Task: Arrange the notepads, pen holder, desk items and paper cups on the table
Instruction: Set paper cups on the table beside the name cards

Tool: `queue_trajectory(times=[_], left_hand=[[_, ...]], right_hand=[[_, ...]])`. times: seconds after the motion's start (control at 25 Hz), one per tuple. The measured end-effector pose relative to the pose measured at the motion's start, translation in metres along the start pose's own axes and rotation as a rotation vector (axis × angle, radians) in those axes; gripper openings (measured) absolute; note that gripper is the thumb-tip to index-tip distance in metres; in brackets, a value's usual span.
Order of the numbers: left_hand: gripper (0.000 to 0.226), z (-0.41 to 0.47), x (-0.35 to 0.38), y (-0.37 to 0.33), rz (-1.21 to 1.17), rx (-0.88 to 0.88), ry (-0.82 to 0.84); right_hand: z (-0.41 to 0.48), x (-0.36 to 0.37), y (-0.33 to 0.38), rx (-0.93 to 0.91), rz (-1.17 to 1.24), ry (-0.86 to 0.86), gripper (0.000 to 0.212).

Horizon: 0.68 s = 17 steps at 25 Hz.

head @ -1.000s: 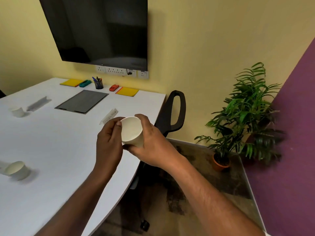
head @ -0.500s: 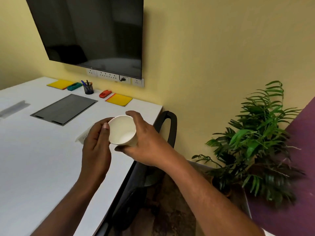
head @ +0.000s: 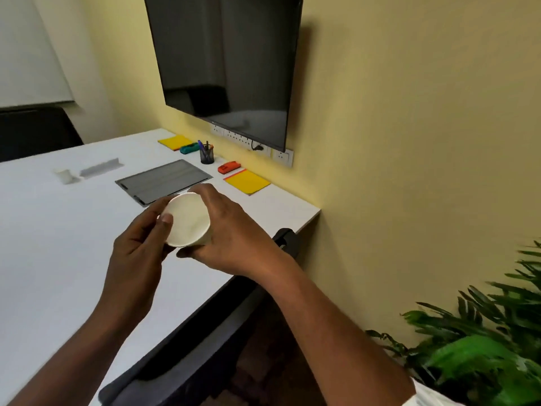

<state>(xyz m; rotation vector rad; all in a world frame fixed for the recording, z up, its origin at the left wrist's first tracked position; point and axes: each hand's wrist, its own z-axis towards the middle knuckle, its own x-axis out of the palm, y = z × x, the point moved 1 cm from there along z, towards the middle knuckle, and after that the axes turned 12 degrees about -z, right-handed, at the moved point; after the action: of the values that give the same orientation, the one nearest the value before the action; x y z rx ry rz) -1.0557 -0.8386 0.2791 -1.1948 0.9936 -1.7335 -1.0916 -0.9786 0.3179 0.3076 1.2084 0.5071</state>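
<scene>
A white paper cup (head: 188,219) is held in the air above the white table (head: 58,259), its mouth tilted toward me. My right hand (head: 231,241) wraps its side and base; my left hand (head: 140,244) pinches its rim with thumb and fingers. At the table's far end stand a dark mesh pen holder (head: 207,155) with pens, two yellow notepads (head: 175,141) (head: 247,182), a teal item (head: 189,148) and a red item (head: 229,167). Another paper cup (head: 65,174) sits far left.
A dark grey mat (head: 164,180) lies behind the hands, a clear name stand (head: 101,167) to its left. A black screen (head: 225,60) hangs on the yellow wall above sockets. A black chair (head: 205,341) is tucked under the table edge; a green plant (head: 483,353) stands at the right.
The view has swung left and closer to the table end. Both hands have kept the cup and tilted its mouth more toward me; the plant has slid to the lower right.
</scene>
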Motion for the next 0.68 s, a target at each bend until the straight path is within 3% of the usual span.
queue_trajectory(times=[0.16,0.36,0.68], left_hand=[[0.030,-0.003,0.048,0.011,0.011,0.054,-0.120],[0.029,0.028,0.075,0.019,0.056,0.082,-0.190],[0.036,0.114,0.055,0.047,0.274,-0.053,-0.303]], right_hand=[[0.013,-0.029,-0.040,-0.124,0.041,0.083,0.083],[0.054,-0.038,-0.080,-0.183,0.089,0.058,0.083],[0.158,-0.030,-0.155,0.017,0.262,-0.083,0.088]])
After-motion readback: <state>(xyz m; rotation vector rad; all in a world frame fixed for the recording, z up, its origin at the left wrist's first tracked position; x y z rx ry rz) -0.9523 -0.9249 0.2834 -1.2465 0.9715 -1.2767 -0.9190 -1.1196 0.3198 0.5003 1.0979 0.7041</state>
